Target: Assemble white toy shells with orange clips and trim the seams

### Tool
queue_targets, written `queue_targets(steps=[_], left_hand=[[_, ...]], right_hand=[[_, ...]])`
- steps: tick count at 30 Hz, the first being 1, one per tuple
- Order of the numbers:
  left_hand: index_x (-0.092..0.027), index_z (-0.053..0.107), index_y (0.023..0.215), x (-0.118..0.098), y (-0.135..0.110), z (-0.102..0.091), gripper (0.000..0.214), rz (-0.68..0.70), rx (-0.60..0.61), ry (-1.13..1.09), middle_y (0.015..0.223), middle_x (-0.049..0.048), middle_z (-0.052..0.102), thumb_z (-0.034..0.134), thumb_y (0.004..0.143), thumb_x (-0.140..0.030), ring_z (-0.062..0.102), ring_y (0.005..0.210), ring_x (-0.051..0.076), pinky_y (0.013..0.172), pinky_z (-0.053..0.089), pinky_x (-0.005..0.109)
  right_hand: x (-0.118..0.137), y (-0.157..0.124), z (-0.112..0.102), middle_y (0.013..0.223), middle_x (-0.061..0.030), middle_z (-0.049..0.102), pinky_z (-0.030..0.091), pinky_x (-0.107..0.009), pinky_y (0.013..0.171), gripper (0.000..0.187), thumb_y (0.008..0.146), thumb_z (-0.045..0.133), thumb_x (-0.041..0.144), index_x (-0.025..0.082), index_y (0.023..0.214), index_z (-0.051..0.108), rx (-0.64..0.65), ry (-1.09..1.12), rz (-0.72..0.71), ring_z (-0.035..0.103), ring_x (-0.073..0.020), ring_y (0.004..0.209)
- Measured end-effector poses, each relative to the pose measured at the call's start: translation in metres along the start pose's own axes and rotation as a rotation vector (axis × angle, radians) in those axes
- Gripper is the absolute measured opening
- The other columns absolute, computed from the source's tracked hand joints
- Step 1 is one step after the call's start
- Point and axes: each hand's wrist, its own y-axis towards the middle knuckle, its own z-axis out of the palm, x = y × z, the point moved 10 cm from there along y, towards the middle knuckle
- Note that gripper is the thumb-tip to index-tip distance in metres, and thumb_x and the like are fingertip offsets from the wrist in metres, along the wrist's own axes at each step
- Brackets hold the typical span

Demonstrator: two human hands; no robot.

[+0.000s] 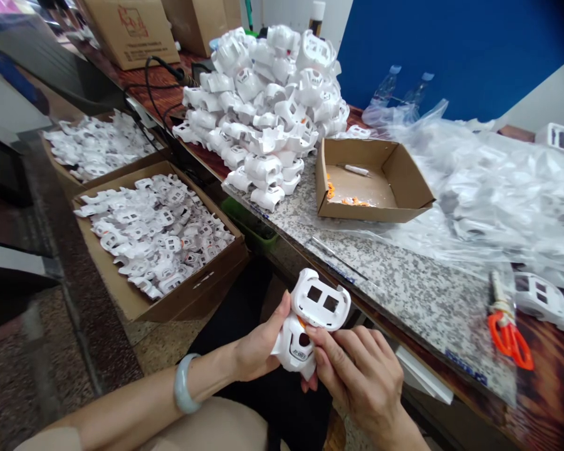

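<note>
Both hands hold one white plastic housing over my lap, in front of the table edge. My left hand, with a pale bangle on its wrist, grips the part's lower left side, thumb up along it. My right hand is closed on the lower right side, fingers pressed near a small orange piece in the part. The housing has two square windows on its top face.
A tall heap of white housings stands on the granite table. A small cardboard tray holds orange bits. Clear plastic bags lie right, orange-handled scissors near them. Two cartons of white parts sit on the floor left.
</note>
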Motion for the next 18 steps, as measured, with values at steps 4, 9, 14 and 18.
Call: queue_targets(steps=[4, 9, 14, 18], left_hand=[[-0.007, 0.064, 0.085, -0.008, 0.001, 0.002, 0.089, 0.019, 0.007, 0.060, 0.063, 0.0093, 0.062, 0.012, 0.077, -0.078, 0.057, 0.051, 0.015, 0.049, 0.042, 0.024], [-0.007, 0.064, 0.089, -0.018, 0.003, 0.011, 0.090, 0.046, 0.076, 0.087, 0.063, 0.0093, 0.062, 0.010, 0.078, -0.077, 0.054, 0.047, 0.013, 0.042, 0.032, 0.021], [-0.007, 0.062, 0.097, -0.014, 0.007, 0.007, 0.086, 0.053, 0.072, 0.032, 0.075, 0.0087, 0.060, 0.017, 0.077, -0.079, 0.060, 0.056, 0.017, 0.052, 0.046, 0.026], [-0.006, 0.061, 0.105, -0.012, 0.007, 0.001, 0.087, 0.045, 0.057, 0.024, 0.079, 0.0088, 0.059, 0.022, 0.076, -0.079, 0.061, 0.058, 0.018, 0.055, 0.047, 0.028]], right_hand=[[-0.005, -0.004, 0.008, 0.077, -0.0033, 0.062, 0.034, -0.028, 0.060, 0.027, 0.085, 0.057, 0.017, 0.018, 0.112, 0.061, 0.035, 0.040, 0.040, 0.051, -0.0129, 0.067], [-0.013, -0.004, 0.001, 0.090, -0.0072, 0.060, 0.040, -0.028, 0.060, 0.041, 0.083, 0.055, 0.008, 0.017, 0.122, 0.055, 0.031, 0.204, 0.074, 0.054, -0.0141, 0.072], [-0.015, -0.007, -0.015, 0.089, -0.0070, 0.060, 0.041, -0.028, 0.058, 0.050, 0.081, 0.055, 0.004, 0.019, 0.128, 0.051, 0.002, 0.236, 0.089, 0.054, -0.0140, 0.072], [-0.016, -0.013, -0.015, 0.087, -0.0064, 0.061, 0.042, -0.028, 0.059, 0.052, 0.080, 0.057, 0.004, 0.020, 0.129, 0.051, 0.029, 0.162, 0.095, 0.053, -0.0140, 0.070]])
